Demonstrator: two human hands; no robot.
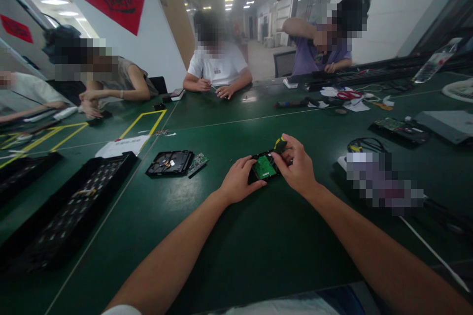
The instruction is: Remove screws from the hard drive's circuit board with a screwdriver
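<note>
A hard drive (264, 167) with a green circuit board facing up lies on the green table in front of me. My left hand (239, 179) grips its left side, thumb along the near edge and fingers at the far-left corner. A short screwdriver with a yellow and black handle (280, 143) is pinched in the fingers of my right hand (296, 165), above the drive's right end. The screwdriver's tip is hidden. To the left lies another black hard drive (170, 163), with a loose circuit board (197, 165) against its right side.
Long black trays (70, 202) stand at the left beside a white paper (121, 146). On the right are a partly blurred-out object (382, 179), a coiled cable (365, 145), an opened device (401, 130) and a tilted bottle (438, 60). Several people sit across the table.
</note>
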